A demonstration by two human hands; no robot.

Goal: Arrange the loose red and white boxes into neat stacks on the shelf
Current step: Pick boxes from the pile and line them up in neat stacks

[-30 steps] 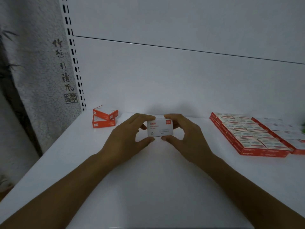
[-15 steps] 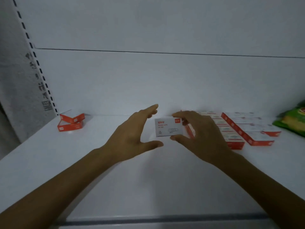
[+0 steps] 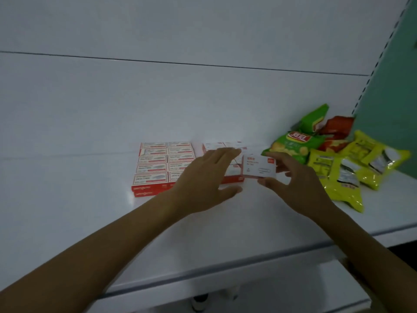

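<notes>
**Box stacking: mostly done from the look of it, one box still in hand**

The right hand [image 3: 293, 179] is pinching a single red and white box [image 3: 259, 166] between thumb and fingertips, holding it up off the shelf [image 3: 67, 199] just to the right of the main stack. The left hand [image 3: 203, 184] is spread open and holding nothing, hovering over the front right part of that stack.

As for progress, I'd say most of the work is finished. There's a tidy block of boxes [image 3: 155, 166] sitting flat on the shelf, two columns across and at least two layers deep going by the red edges at the front. Behind the left hand there's another group of boxes [image 3: 222, 145] that looks lined up too, but the hand covers a good part of it, so I can't tell how neat it is. What's left: the held box needs a spot, probably on or next to that right-hand group.

No bins or trays here, just the open shelf. A pile of snack bags [image 3: 338, 159] lies to the right, close to the held box but not touching it.
</notes>
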